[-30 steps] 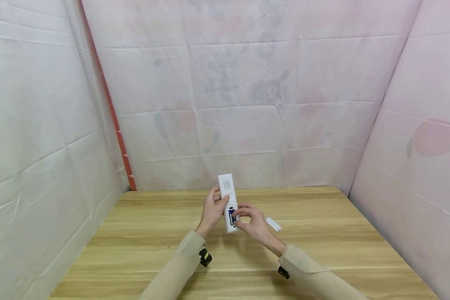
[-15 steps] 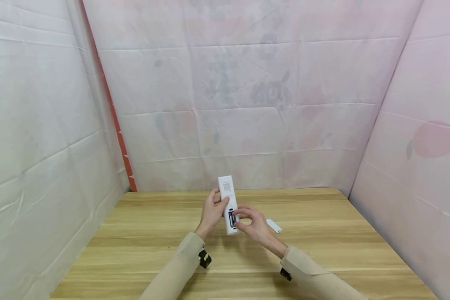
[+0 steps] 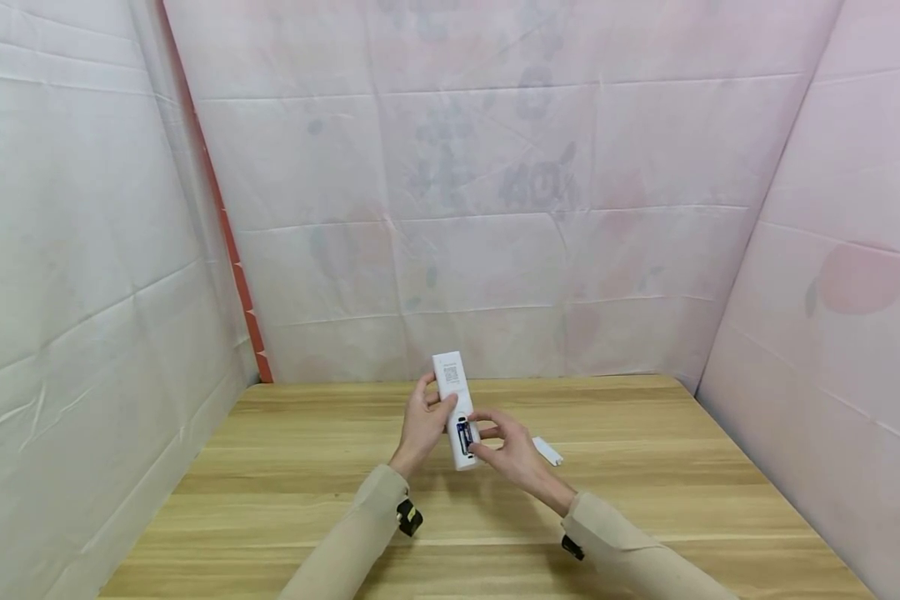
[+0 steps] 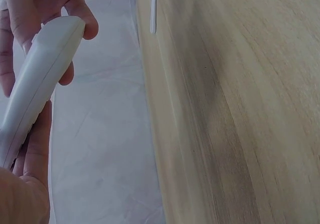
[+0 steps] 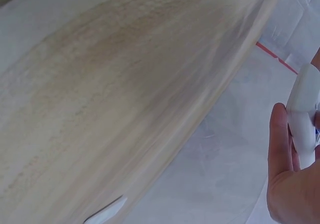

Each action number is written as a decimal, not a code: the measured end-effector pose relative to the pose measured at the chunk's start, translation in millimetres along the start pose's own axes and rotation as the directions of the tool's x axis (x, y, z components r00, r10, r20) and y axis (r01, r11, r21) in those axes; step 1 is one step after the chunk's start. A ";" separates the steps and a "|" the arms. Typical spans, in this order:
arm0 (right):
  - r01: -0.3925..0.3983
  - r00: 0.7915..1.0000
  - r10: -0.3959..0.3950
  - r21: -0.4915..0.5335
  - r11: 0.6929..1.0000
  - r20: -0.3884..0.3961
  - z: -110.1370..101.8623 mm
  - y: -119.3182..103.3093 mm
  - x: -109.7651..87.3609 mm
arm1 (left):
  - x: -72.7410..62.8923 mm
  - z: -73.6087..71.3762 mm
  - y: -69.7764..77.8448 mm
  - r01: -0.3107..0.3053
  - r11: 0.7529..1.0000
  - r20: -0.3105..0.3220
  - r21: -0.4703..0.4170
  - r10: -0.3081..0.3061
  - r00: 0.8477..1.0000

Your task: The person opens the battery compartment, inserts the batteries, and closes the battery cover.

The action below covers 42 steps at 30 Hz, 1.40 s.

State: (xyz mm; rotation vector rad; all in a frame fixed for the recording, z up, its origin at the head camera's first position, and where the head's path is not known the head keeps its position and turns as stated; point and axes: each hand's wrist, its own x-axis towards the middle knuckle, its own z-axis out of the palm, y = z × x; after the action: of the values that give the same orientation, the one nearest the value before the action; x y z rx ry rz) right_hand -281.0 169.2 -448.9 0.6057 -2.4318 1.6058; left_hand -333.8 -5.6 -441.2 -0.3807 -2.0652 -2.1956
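My left hand (image 3: pixel 422 423) grips a white remote control (image 3: pixel 447 375) around its middle, its thumb across the back face. The remote is held up over the table with its open battery compartment facing me. Dark blue batteries (image 3: pixel 464 437) lie in the compartment. At its right side, my right hand (image 3: pixel 516 454) has index finger and thumb at the two ends of a battery. Seen from the left wrist, the remote's side (image 4: pixel 42 76) hides the batteries. A sliver of blue shows between the right fingers in the right wrist view.
A small white battery cover (image 3: pixel 548 451) lies on the wooden table (image 3: pixel 630 500), right of my right hand. White patterned sheets (image 3: pixel 495 267) hang behind the table and at both sides. Each sleeve has a black device (image 3: pixel 409 517) on it near the wrist.
The right index finger has shifted up toward the compartment's upper end, uncovering more of the batteries. The remote has tipped slightly to the left at its top. The battery cover has not moved.
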 end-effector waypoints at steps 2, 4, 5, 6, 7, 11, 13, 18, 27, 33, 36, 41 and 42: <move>-0.030 0.999 0.030 0.014 0.999 -0.026 0.7 -2.0 0.0 | -0.6 1.5 0.7 -0.013 1.000 0.002 -0.006 0.013 1.000; -0.063 0.996 0.064 0.027 0.998 -0.056 1.3 -3.9 0.1 | -1.2 3.3 1.4 -0.023 1.000 0.005 -0.006 0.023 1.000; -0.074 0.995 0.076 0.033 0.997 -0.068 1.5 -4.8 0.2 | -1.2 4.2 1.7 -0.025 1.000 0.008 -0.005 0.025 1.000; -0.090 0.992 0.093 0.039 0.995 -0.080 1.7 -5.6 0.4 | -1.2 5.0 1.9 -0.026 1.000 0.011 -0.004 0.026 1.000; -0.096 0.991 0.100 0.047 0.994 -0.089 1.8 -6.1 0.7 | -1.2 5.7 2.2 -0.027 1.000 0.013 0.000 0.027 1.000; -0.096 0.989 0.100 0.042 0.994 -0.109 2.3 -7.0 2.3 | -0.2 6.8 2.2 -0.017 1.000 0.019 0.012 0.017 1.000; -0.092 0.989 0.094 0.028 0.995 -0.113 2.6 -7.0 3.3 | -0.5 6.7 3.2 -0.017 1.000 0.023 0.019 0.016 1.000; -0.096 0.990 0.097 0.013 0.995 -0.102 2.6 -8.2 3.5 | -5.5 5.2 12.6 -0.014 0.999 0.041 0.028 0.013 0.999; -0.083 0.988 0.082 -0.003 0.997 -0.129 0.2 -5.5 4.3 | -13.8 1.2 23.6 -0.025 1.000 0.032 -0.003 0.025 0.999; -0.053 0.992 0.042 -0.093 0.994 -0.121 -7.8 0.2 2.8 | -4.0 -3.3 6.8 -0.013 0.999 0.006 0.043 0.013 1.000; -0.017 0.994 -0.004 -0.185 0.983 -0.111 -11.4 5.2 2.9 | -1.4 -5.7 -0.1 -0.026 0.998 -0.004 0.054 0.026 1.000; 0.022 0.998 -0.039 -0.367 0.930 -0.039 -21.8 13.7 2.4 | -2.2 -7.3 -0.8 -0.041 0.997 -0.001 0.060 0.041 0.999; 0.031 0.999 -0.043 -0.390 0.920 -0.021 -24.4 14.9 1.7 | -2.0 -7.3 -0.9 -0.041 0.997 -0.001 0.059 0.041 0.999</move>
State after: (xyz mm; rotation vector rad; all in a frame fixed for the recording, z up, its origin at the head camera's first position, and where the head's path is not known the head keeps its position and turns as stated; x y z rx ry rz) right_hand -290.8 196.1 -450.9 0.5477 -2.5940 1.0567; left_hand -332.9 -13.0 -442.9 -0.4110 -2.0969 -2.1056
